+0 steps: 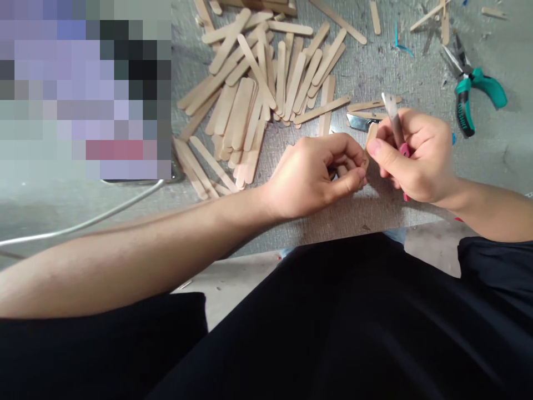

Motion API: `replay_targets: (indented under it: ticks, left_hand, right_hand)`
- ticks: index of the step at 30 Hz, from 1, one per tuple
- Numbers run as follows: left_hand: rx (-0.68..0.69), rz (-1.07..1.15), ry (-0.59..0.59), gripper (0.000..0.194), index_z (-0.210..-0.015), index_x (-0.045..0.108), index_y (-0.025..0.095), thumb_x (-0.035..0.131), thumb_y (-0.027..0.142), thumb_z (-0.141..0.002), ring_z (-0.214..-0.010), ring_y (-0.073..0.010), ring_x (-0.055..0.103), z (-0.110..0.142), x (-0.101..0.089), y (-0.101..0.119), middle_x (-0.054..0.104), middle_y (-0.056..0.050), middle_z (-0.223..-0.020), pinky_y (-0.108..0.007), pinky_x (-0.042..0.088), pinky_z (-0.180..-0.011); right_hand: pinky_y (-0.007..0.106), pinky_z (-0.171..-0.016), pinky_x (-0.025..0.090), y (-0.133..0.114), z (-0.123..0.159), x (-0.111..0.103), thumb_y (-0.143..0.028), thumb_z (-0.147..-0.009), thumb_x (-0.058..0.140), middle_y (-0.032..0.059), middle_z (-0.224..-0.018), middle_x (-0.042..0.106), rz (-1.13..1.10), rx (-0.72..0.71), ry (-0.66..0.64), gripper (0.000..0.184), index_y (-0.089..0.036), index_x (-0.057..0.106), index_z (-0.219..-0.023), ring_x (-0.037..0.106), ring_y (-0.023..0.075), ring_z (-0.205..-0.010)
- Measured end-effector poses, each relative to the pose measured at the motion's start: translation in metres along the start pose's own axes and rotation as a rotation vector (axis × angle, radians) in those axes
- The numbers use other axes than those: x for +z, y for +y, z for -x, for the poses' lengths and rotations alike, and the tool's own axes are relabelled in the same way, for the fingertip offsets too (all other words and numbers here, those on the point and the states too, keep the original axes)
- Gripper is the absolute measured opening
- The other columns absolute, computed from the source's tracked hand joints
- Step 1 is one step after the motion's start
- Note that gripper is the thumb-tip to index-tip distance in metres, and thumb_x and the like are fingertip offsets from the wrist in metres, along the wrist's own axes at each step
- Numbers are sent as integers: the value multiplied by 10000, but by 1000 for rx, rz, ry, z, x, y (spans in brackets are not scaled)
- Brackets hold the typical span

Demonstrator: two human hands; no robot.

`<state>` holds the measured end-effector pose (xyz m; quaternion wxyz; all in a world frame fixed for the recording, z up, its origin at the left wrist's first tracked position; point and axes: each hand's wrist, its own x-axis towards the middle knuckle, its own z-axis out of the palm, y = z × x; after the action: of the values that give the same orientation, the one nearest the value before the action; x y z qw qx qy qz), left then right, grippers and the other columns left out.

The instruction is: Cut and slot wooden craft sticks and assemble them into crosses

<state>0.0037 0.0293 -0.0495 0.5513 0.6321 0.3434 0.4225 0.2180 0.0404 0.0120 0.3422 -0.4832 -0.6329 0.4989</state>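
My left hand (320, 172) is closed in a pinch, its thumb and fingertips on the end of a small wooden craft stick (372, 133). The stick's other end rests against the thumb of my right hand (420, 155). That right hand is also wrapped around a craft knife (393, 114) with a pinkish-red handle, its blade pointing up and away from me. Most of the handle is hidden by the fingers. Just behind both hands, a second knife (361, 122) with a shiny blade lies on the table (266, 222) near loose sticks.
A large loose pile of craft sticks (241, 111) spreads over the table at the back left. Open pliers (468, 78) with teal and black grips lie at the right. A blue strip (400, 41) lies at the back. A white cable (104, 213) runs along the left.
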Motion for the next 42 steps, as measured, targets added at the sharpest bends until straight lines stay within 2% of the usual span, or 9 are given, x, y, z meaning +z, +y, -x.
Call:
replay_targets:
  ticks: [3,8,10,12,15,20,30,35,42]
  left_hand:
    - [-1,-87,-66,34,-941,775,226,788,244,-967,-545,-137,604,-2,-3,4,722,-6,-689,-281,452,-465]
    - [5,-85,-9,356,-748,710,219,734,366,-1071,-464,-127,512,-3,-2,11,673,-18,-580,-312,351,-424]
    - [-23,-58,20,366,-762,714,219,719,383,-1089,-451,-126,523,-3,0,12,686,-20,-580,-312,366,-418]
    - [-30,-62,47,367,-763,716,220,718,383,-1091,-447,-122,521,-2,2,12,682,-16,-572,-314,372,-416]
    - [-10,-105,104,371,-739,715,228,722,367,-1083,-473,-126,520,-1,4,11,663,-11,-565,-324,361,-423]
    - [-8,-174,163,378,-748,729,244,717,409,-1088,-494,-133,505,2,6,10,628,-6,-567,-352,340,-447]
    - [50,-297,240,342,-765,714,247,688,373,-1082,-511,-124,396,6,11,6,524,10,-570,-366,279,-476]
    - [54,-338,227,362,-737,657,244,679,369,-1076,-514,-122,355,6,11,9,434,22,-565,-376,313,-495]
    - [86,-401,215,383,-732,666,247,648,369,-1096,-529,-122,344,6,11,10,422,16,-568,-363,284,-484]
  right_hand:
    - [365,-550,605,5,-1,-2,-610,-1044,790,-10,-712,604,38,-3,51,428,-282,596,-850,656,185,-648]
    - [297,-483,497,11,-2,-8,-726,-1024,770,-27,-688,609,71,-63,130,505,-281,570,-894,597,139,-594]
    - [297,-441,431,8,1,-8,-692,-1110,652,-36,-654,606,28,-76,96,470,-279,572,-901,522,117,-512]
    - [307,-422,400,4,6,-8,-559,-1174,583,-39,-634,618,3,-45,22,403,-276,568,-887,492,112,-460]
    - [299,-427,434,1,13,-7,-382,-1142,648,-48,-642,653,1,62,-102,321,-270,538,-862,578,120,-463]
    - [282,-369,441,3,20,-8,-310,-1140,605,-78,-648,682,-33,164,-179,122,-258,645,-1038,615,130,-420]
    - [256,-349,402,-5,15,-4,-309,-1153,555,-84,-589,654,-79,242,-216,152,-235,677,-1102,570,119,-371]
    - [259,-335,364,-8,13,-1,-300,-1141,555,-84,-571,638,-110,280,-228,125,-230,654,-1110,544,121,-360]
    - [228,-318,357,-9,15,-1,-393,-1170,614,-83,-579,639,-142,300,-238,199,-213,687,-1126,534,91,-355]
